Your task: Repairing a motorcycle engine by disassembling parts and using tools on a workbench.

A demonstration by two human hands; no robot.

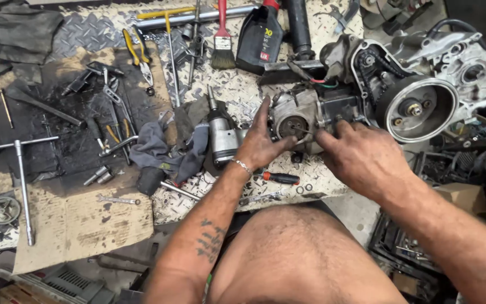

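I see the engine [333, 101] lying on its side at the far right of the tabletop [237, 90], its round cylinder-head end [291, 125] facing me between both hands. My left hand [261, 143] reaches in from below, fingers loosely spread, thumb and forefinger braced on the head's left rim, while my right hand [361, 155] comes across from the right, fingers [326, 138] pressed together, pinching a thin pin at the head's centre. An impact wrench [221, 135], a grey rag [164, 152] and a red-handled screwdriver [277, 178] crowd the left, the tabletop's near edge just under my wrists.
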